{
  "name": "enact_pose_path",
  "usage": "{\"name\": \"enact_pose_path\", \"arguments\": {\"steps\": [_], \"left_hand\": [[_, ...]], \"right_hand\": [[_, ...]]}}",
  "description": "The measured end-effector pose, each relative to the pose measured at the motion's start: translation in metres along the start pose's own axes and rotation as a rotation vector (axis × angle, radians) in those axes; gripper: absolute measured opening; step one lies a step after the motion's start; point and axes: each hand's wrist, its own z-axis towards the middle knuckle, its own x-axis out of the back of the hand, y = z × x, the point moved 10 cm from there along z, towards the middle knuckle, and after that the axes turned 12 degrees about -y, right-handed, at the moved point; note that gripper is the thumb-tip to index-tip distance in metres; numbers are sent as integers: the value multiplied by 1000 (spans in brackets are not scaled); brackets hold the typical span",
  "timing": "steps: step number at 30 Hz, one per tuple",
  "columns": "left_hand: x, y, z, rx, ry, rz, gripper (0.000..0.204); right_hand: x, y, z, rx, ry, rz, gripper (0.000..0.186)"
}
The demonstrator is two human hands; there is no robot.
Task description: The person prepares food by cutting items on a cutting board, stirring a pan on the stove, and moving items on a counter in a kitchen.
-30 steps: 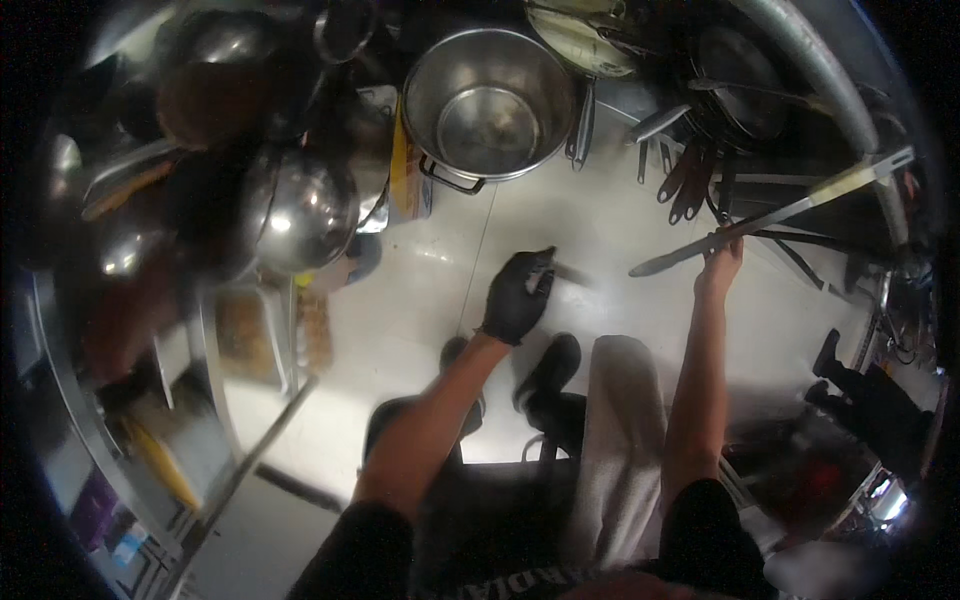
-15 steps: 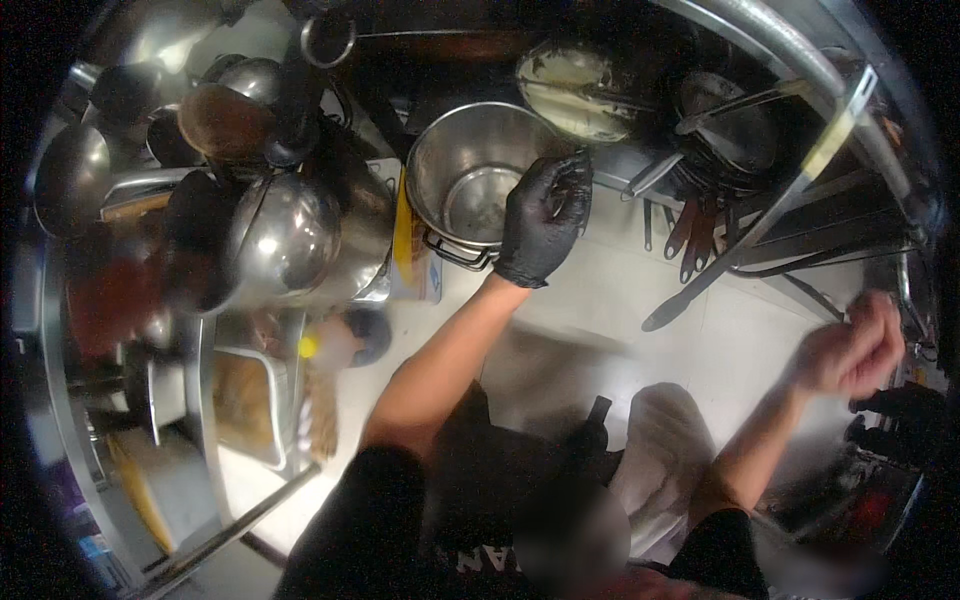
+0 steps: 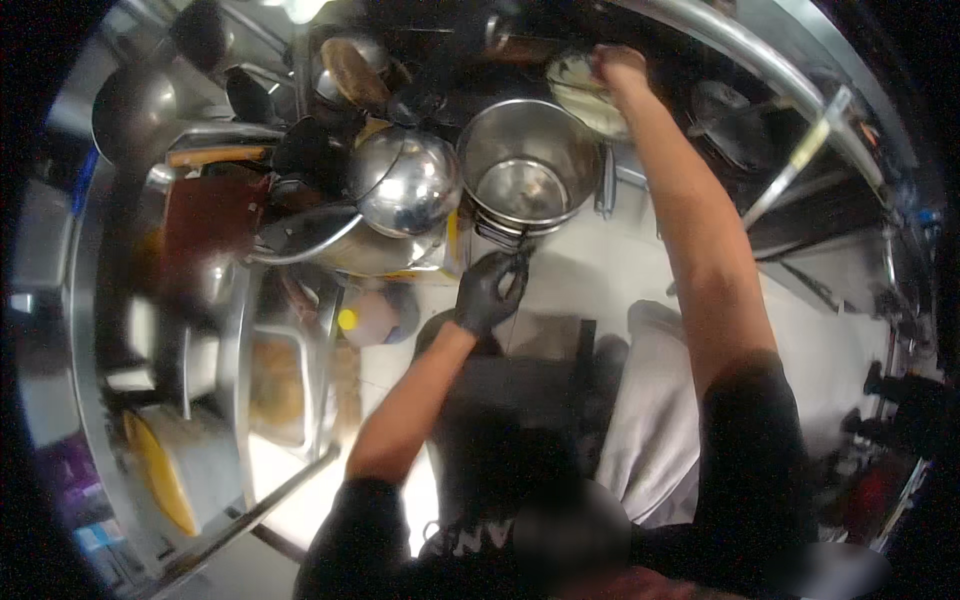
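Note:
A deep steel pot (image 3: 530, 200) with wire handles stands in front of me; its inside is bare shiny metal. Just below its near handle is my left hand (image 3: 490, 295) in a black glove. The fingers curl loosely with a gap to the thumb, and I see nothing held. My bare right hand (image 3: 622, 68) reaches far forward over a round pan (image 3: 590, 108) coated with pale, creamy residue. Its fingers are closed at the pan's far right side, and blur hides what they grip.
Left of the pot sit a shiny steel bowl (image 3: 405, 180) and several stacked pans. A plastic bottle with a yellow cap (image 3: 348, 319) stands lower down. Metal rails (image 3: 760, 55) curve round the right, with a dark pan (image 3: 725, 115) beneath.
My right hand has swung from the lower right up to the pan with pale residue. My left hand has drawn back from the pot's rim toward me. The view has shifted left.

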Motion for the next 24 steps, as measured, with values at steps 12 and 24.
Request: {"name": "enact_pose_path", "arguments": {"steps": [12, 24], "left_hand": [[70, -34, -108, 492, -57, 164, 25], [71, -51, -146, 864, -59, 52, 25]], "right_hand": [[-80, 137, 131, 124, -358, -709, 19], [-44, 173, 167, 25, -325, -325, 17]]}}
